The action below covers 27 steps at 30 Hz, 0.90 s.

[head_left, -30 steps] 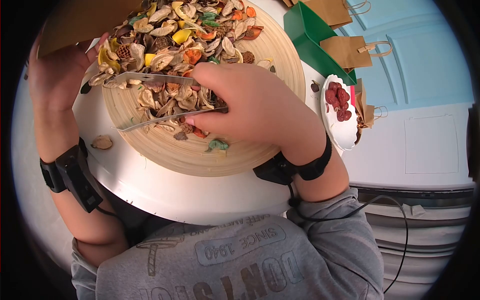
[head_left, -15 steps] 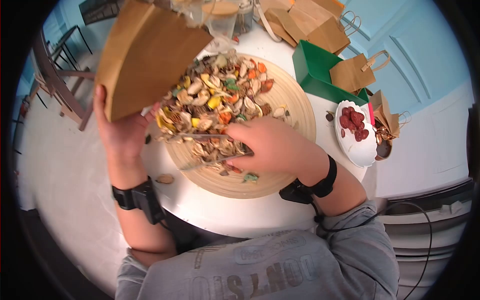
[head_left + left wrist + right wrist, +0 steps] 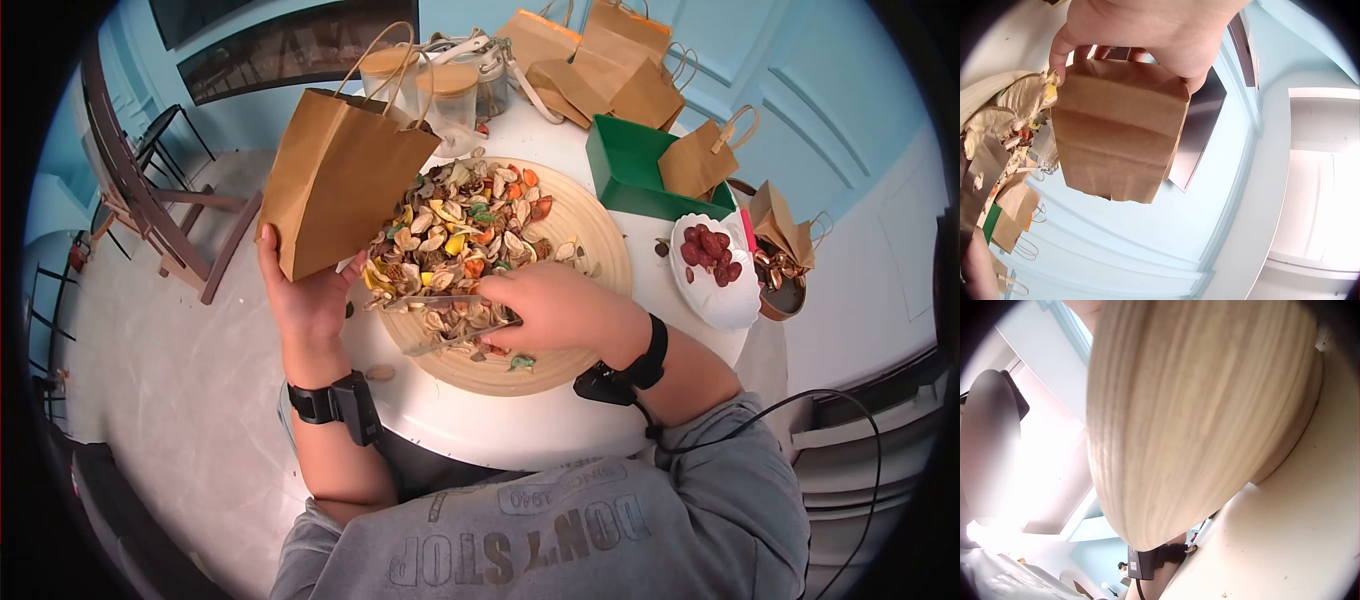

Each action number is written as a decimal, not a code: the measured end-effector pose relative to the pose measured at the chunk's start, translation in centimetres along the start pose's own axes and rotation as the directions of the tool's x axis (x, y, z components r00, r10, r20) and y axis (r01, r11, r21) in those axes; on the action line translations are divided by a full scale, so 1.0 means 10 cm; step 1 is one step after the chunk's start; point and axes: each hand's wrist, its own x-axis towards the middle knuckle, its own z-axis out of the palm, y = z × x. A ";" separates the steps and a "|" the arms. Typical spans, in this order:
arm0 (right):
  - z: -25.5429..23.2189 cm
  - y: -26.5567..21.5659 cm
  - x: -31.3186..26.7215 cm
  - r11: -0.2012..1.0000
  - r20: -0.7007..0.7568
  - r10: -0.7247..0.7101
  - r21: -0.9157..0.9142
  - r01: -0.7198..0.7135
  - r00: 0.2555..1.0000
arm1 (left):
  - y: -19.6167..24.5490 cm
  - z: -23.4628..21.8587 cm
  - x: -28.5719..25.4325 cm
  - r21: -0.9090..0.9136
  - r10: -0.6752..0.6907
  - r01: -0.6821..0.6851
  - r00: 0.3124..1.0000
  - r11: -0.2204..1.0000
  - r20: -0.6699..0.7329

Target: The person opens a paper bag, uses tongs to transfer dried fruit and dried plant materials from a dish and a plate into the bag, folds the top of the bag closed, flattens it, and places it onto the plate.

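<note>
My left hand [image 3: 312,308] grips a brown paper bag [image 3: 345,180] by its lower end, fingers on one side and thumb on the other. Twisted paper handles stand up from the tilted bag, whose base [image 3: 1119,119] faces the left wrist view. In my right hand [image 3: 565,315] is a scoop [image 3: 440,346] with thin straight side walls, pinched at its back end between thumb and fingers. Dried petals [image 3: 455,318] lie between its walls. Under it, a wide wooden bowl [image 3: 605,230] carries a heap of potpourri [image 3: 450,215]. The right wrist view is mostly filled by the bowl's underside [image 3: 1204,425].
A green box [image 3: 630,170] with a small paper bag [image 3: 698,160] stands at the back right. Beside it is a white plate [image 3: 735,300] of red dried fruit [image 3: 710,250]. More paper bags [image 3: 620,50] and lidded jars [image 3: 448,95] stand behind the bowl.
The head view has tilted up, bringing the whole bag and the jars into sight. My left hand still holds the bag beside the bowl; the scoop stays low over the bowl in my right hand.
</note>
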 end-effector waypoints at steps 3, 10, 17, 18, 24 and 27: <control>0.00 0.00 0.00 1.000 0.012 0.010 0.014 -0.010 1.000 | 0.01 0.04 -0.02 -0.027 0.005 -0.005 1.000 1.000 0.002; -0.01 -0.01 -0.01 1.000 0.001 0.005 0.010 -0.005 1.000 | 0.00 0.00 0.00 -0.048 -0.002 0.004 1.000 0.999 0.024; -0.01 -0.02 -0.01 1.000 -0.005 0.008 -0.007 -0.008 1.000 | -0.02 -0.04 0.00 -0.041 0.016 -0.016 1.000 0.999 0.017; 0.00 -0.02 -0.01 1.000 -0.019 -0.004 -0.012 0.003 1.000 | -0.01 -0.05 0.01 -0.037 0.020 -0.019 1.000 0.999 0.024; 0.00 -0.02 -0.01 1.000 -0.009 -0.008 -0.020 0.008 1.000 | 0.04 -0.06 -0.01 -0.171 0.134 -0.142 0.989 0.975 -0.057; -0.01 -0.03 -0.03 1.000 -0.008 0.001 -0.021 -0.002 1.000 | 0.10 -0.11 -0.04 -0.270 0.183 -0.133 0.969 0.954 0.168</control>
